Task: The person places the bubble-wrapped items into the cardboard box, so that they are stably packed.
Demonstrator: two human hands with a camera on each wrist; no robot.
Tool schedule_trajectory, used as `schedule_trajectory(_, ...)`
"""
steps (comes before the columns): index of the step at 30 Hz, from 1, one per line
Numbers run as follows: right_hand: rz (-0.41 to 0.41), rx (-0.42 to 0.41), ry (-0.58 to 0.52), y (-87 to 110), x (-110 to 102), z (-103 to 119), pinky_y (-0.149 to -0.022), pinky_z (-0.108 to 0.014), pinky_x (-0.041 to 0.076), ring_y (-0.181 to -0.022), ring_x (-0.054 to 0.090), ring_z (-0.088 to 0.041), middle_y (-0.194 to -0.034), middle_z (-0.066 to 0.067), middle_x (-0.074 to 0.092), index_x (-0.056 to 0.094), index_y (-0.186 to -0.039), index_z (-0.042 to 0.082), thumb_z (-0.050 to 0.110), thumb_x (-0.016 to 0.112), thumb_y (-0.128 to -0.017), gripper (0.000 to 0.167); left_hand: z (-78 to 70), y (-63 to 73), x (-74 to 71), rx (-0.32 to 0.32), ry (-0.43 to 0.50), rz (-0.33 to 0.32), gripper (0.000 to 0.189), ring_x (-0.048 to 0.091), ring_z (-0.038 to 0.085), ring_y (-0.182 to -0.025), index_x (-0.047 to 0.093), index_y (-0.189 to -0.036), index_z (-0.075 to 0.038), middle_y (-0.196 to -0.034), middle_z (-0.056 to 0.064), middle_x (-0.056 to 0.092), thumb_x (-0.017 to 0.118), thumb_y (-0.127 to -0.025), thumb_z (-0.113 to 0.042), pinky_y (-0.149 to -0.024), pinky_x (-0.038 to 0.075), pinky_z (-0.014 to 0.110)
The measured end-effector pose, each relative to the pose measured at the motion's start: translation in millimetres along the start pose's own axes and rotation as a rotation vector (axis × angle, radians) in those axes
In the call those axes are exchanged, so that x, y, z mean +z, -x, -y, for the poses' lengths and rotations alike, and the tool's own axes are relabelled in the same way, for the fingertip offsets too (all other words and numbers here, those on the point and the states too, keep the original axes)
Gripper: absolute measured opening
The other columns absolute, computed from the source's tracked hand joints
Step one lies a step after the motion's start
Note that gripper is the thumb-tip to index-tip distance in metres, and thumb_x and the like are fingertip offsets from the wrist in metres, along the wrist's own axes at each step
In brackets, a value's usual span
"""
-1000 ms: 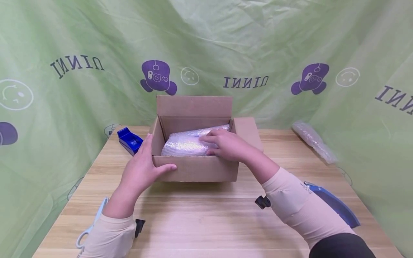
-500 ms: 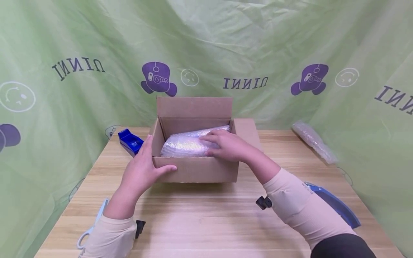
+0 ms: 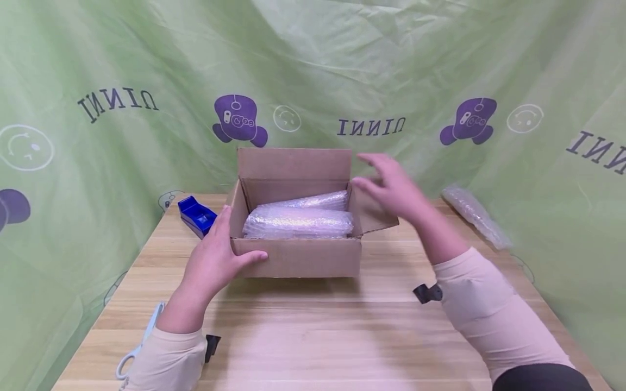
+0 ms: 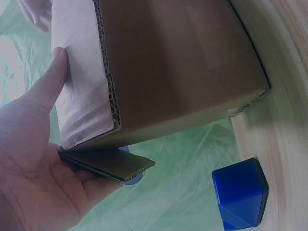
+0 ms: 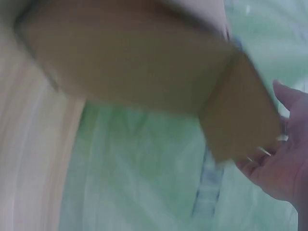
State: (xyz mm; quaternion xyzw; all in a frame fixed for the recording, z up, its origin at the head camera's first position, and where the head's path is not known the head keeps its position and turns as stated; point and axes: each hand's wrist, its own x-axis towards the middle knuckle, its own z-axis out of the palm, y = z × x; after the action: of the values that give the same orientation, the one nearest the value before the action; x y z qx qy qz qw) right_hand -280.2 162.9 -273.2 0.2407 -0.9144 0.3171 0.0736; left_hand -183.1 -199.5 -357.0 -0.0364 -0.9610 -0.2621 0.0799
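An uncapped cardboard box stands mid-table, its back flap upright. Inside lie two bubble-wrapped bundles, a front one and another behind it. My left hand holds the box's front left corner. In the left wrist view its thumb presses the front flap, with fingers under the left side flap. My right hand is raised beside the right flap, fingers spread, holding nothing. Blurred in the right wrist view, that flap overlaps the fingers.
A blue tape dispenser sits left of the box. Light blue scissors lie at the front left, partly behind my sleeve. Another roll of bubble wrap rests at the table's right edge. A green printed curtain surrounds the table.
My right hand has left the front bubble-wrapped bundle and moved up and right to the right flap, which now sits more raised. The left hand stays at its corner.
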Motion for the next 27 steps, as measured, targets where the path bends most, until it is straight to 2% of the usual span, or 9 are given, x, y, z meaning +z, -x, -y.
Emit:
schedule_trajectory(3, -0.082, 0.093, -0.022, 1.2, -26.9, -24.5, -0.112, -0.059, 0.033, -0.138, 0.039, -0.037, -0.155, -0.014, 0.035, 0.029, -0.154, 0.019, 0.053, 0.056, -0.094, 0.074, 0.7, 0.7, -0.2, -0.006, 0.001, 0.000, 0.132, 0.030, 0.048, -0.142, 0.003, -0.159, -0.010, -0.164, 0.016, 0.012, 0.071, -0.066, -0.076, -0.108, 0.033, 0.065)
schedule_trajectory(6, -0.136, 0.180, 0.006, 5.0, -50.9, -49.8, -0.112, -0.062, 0.031, -0.140, 0.035, -0.040, -0.157, -0.015, 0.032, 0.023, -0.156, 0.018, 0.058, 0.053, -0.094, 0.080, 1.1, 1.0, 0.1, -0.003, 0.000, -0.002, 0.132, 0.030, 0.048, -0.142, 0.003, -0.159, -0.010, -0.164, 0.016, 0.012, 0.071, -0.066, -0.076, -0.108, 0.033, 0.065)
schedule_trajectory(12, -0.149, 0.347, 0.153, 14.9, -88.9, -110.0, -0.113, -0.068, 0.019, -0.143, 0.023, -0.050, -0.160, -0.024, 0.018, 0.014, -0.157, 0.008, 0.056, 0.050, -0.096, 0.086, 1.1, 0.3, -0.2, 0.002, -0.002, -0.008, 0.132, 0.031, 0.049, -0.140, 0.004, -0.159, -0.010, -0.164, 0.016, 0.012, 0.071, -0.067, -0.076, -0.107, 0.034, 0.066)
schedule_trajectory(16, -0.129, 0.422, 0.198, 27.8, -99.2, -150.8, -0.113, -0.069, 0.015, -0.142, 0.017, -0.055, -0.158, -0.032, 0.015, 0.010, -0.156, 0.000, 0.058, 0.049, -0.096, 0.092, 2.1, 0.1, -0.3, 0.002, -0.002, -0.009, 0.132, 0.031, 0.048, -0.141, 0.004, -0.159, -0.009, -0.164, 0.016, 0.012, 0.071, -0.067, -0.076, -0.107, 0.034, 0.066)
schedule_trajectory(18, -0.115, 0.457, 0.203, 35.7, -101.2, -167.0, -0.112, -0.069, 0.016, -0.139, 0.019, -0.058, -0.155, -0.036, 0.015, 0.008, -0.155, -0.003, 0.059, 0.049, -0.096, 0.095, 2.6, -0.1, 0.1, 0.004, -0.002, -0.010, 0.132, 0.031, 0.048, -0.141, 0.004, -0.159, -0.009, -0.164, 0.016, 0.012, 0.071, -0.067, -0.076, -0.108, 0.033, 0.065)
schedule_trajectory(27, -0.038, 0.618, 0.196, 72.7, -107.4, -216.0, -0.108, -0.073, 0.014, -0.135, 0.014, -0.064, -0.150, -0.043, 0.010, 0.004, -0.153, -0.008, 0.068, 0.047, -0.091, 0.107, 2.0, -0.2, 1.9, 0.007, 0.004, -0.007, 0.132, 0.032, 0.048, -0.140, 0.003, -0.159, -0.009, -0.165, 0.015, 0.011, 0.071, -0.067, -0.075, -0.107, 0.035, 0.065)
